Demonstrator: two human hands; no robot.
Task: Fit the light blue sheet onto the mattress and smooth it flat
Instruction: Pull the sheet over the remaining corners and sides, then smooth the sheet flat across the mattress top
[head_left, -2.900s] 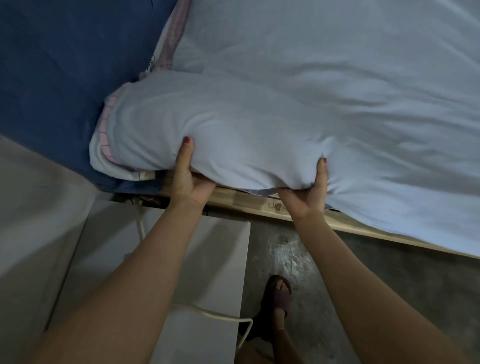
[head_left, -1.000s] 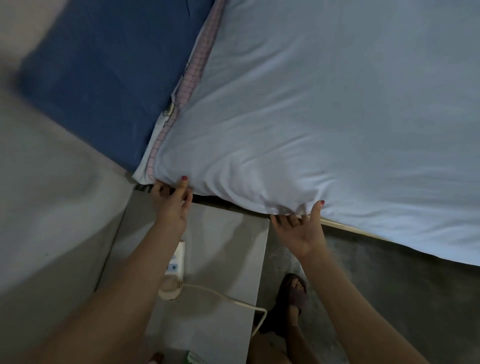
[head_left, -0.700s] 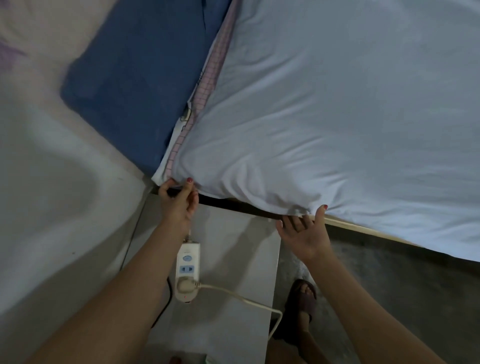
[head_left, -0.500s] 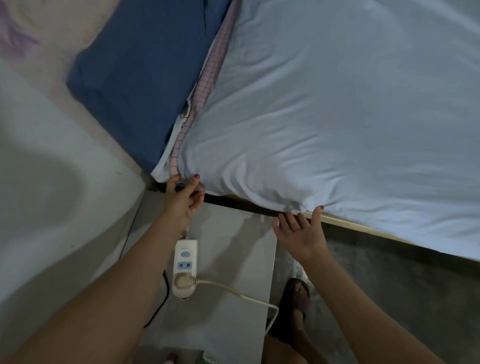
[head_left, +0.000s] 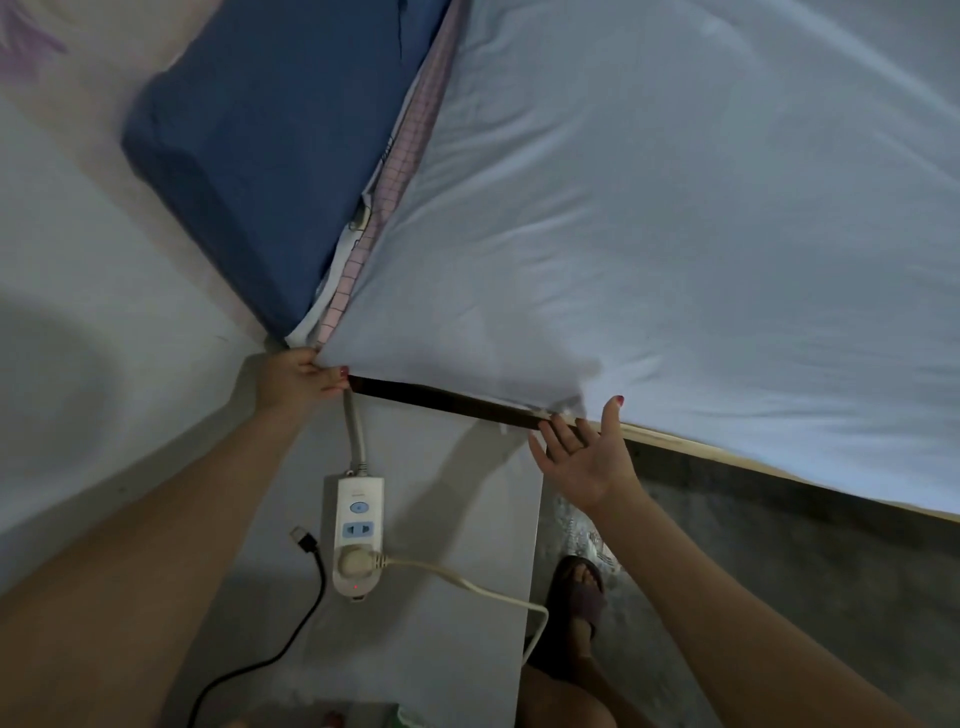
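The light blue sheet (head_left: 649, 234) covers the top of the mattress and wraps over its near corner, with soft wrinkles near that corner. A strip of pink checked mattress fabric (head_left: 400, 156) shows along the sheet's left edge. My left hand (head_left: 296, 382) pinches the sheet's corner at the mattress corner, fingers curled on the cloth. My right hand (head_left: 584, 452) is palm up with fingers spread, fingertips at the sheet's lower edge by the wooden bed frame (head_left: 727, 454); it holds nothing.
A dark blue pillow (head_left: 270, 140) leans against the wall left of the mattress. A white bedside table (head_left: 441, 519) below the corner carries a power strip (head_left: 358, 535) with a white cord and a black cable (head_left: 291, 613). My sandalled foot (head_left: 576, 597) stands on the grey floor.
The mattress corner, lifted 2.9 s ago, now lies down on the frame. My left hand has moved to the very corner and gripped the sheet; my right hand has come off, open.
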